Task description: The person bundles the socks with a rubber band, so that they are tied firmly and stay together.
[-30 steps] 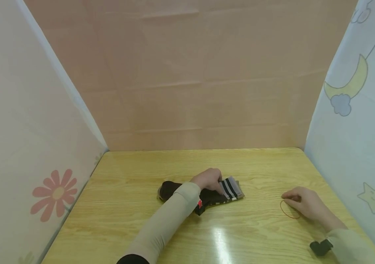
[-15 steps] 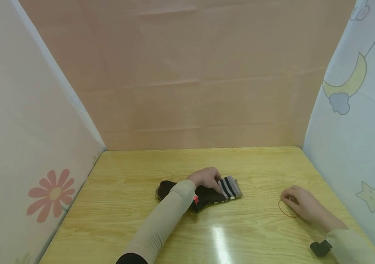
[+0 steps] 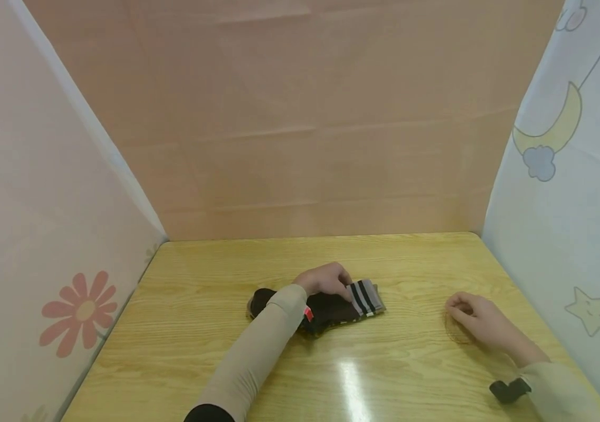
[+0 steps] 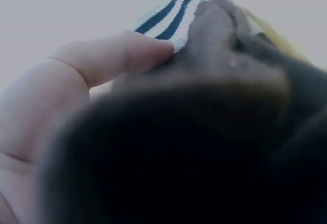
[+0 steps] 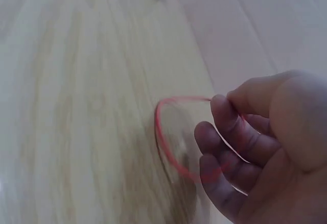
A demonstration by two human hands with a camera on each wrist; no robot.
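Observation:
A small stack of dark brown socks (image 3: 331, 309) with grey cuffs and black stripes lies flat in the middle of the table. My left hand (image 3: 326, 279) grips it across the foot side of the striped cuff. In the left wrist view the thumb (image 4: 138, 55) presses on the fabric beside the stripes, while a dark blur hides much below. Off to the right, my right hand (image 3: 481, 319) pinches a thin red rubber band (image 5: 163, 142) between thumb and forefinger. The loop hangs slack past the other fingers, close over the wood.
The wooden table (image 3: 199, 275) is enclosed by a tan backdrop (image 3: 305, 146) behind and printed side sheets, a flower sheet (image 3: 85, 310) on the left and a moon-and-star sheet (image 3: 592, 234) on the right. Light glares off the table near the front.
The right hand has lifted slightly, and the rubber band now looks blurred. My left hand keeps its hold on the socks, and the head view has shifted a little.

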